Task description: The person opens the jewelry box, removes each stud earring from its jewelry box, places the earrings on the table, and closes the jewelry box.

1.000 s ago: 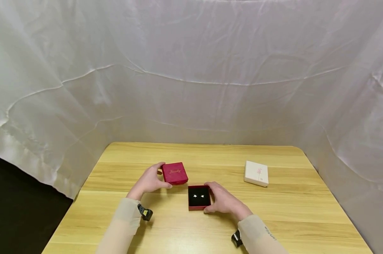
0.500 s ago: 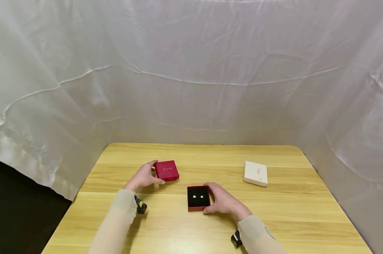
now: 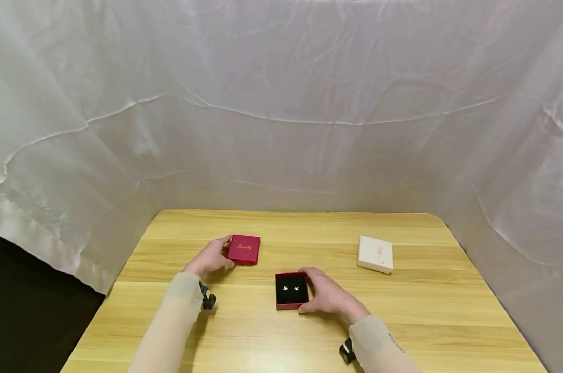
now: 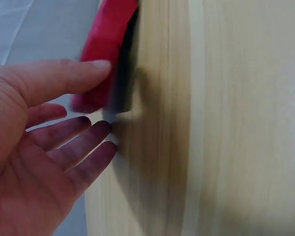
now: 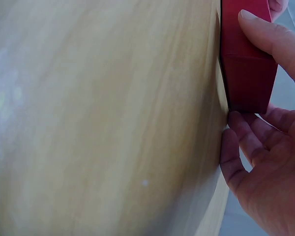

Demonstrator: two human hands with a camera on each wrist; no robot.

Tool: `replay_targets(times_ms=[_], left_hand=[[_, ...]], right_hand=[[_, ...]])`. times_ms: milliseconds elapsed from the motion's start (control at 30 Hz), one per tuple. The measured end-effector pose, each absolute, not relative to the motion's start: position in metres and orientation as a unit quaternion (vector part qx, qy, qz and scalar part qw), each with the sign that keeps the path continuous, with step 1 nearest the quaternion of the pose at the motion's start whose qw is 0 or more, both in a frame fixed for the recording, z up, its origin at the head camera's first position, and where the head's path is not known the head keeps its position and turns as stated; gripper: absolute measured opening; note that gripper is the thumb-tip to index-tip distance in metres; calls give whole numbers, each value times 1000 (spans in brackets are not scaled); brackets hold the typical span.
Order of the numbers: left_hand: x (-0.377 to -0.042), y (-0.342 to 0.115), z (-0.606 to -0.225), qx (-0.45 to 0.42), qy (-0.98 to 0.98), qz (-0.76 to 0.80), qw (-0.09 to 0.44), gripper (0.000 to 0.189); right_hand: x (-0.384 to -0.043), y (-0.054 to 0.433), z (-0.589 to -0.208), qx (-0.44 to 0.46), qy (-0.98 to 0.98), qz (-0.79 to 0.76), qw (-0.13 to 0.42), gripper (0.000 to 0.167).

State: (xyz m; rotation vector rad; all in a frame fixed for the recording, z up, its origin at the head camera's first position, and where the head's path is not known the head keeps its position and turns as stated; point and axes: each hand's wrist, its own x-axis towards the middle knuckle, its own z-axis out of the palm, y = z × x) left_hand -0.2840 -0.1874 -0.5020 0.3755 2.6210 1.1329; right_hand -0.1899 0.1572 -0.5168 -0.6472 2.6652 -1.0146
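My left hand [image 3: 208, 257] holds the left end of a dark-red jewelry box lid [image 3: 244, 249] with gold lettering, thumb on the near side. In the left wrist view the lid [image 4: 101, 64] is blurred and tilted against the table, its dark underside partly showing; the other fingers [image 4: 91, 162] lie spread below it. My right hand [image 3: 330, 295] grips the right side of the red jewelry box base [image 3: 288, 306], which stands on the table. Two small star-shaped earrings [image 3: 291, 288] sit on its black insert. In the right wrist view the thumb presses the base's side [image 5: 248, 73].
A white square box [image 3: 375, 254] with a pink flower print lies at the back right of the wooden table [image 3: 430, 290]. Pale fabric [image 3: 281, 103] hangs behind and at both sides. A dark area [image 3: 29, 311] is beyond the table's left edge.
My left hand has carried the lid left, away from the base, and lowered it toward the table. The lid has turned slightly. My right hand and the base have stayed in place.
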Motion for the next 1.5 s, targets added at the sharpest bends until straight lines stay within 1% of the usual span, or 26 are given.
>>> replay_targets(times_ms=[233, 533, 733, 833, 967, 1067, 1167, 1333, 1500], left_hand=[[-282, -186, -506, 127, 900, 401, 113, 82], [-277, -185, -508, 119, 902, 401, 101, 82], [-270, -184, -506, 108, 900, 411, 99, 77], [-263, -183, -503, 100, 904, 407, 89, 75], [-252, -177, -496, 111, 909, 397, 55, 62], [-241, -169, -490, 123, 908, 399, 32, 47], [-231, -159, -486, 132, 906, 402, 18, 38], [-215, -142, -480, 159, 901, 404, 13, 29], [-199, -127, -478, 182, 900, 397, 9, 26]], right_hand=[[-190, 156, -518, -219, 909, -339, 106, 91], [-190, 157, -519, -217, 907, -344, 109, 93], [-191, 159, -521, -211, 899, -365, 119, 102], [-190, 160, -521, -209, 892, -384, 120, 100], [-190, 160, -520, -211, 888, -392, 115, 92], [-191, 160, -519, -210, 890, -388, 117, 91], [-192, 160, -518, -207, 892, -385, 120, 90], [-191, 160, -519, -200, 893, -386, 116, 90], [-190, 160, -519, -200, 892, -390, 114, 91]])
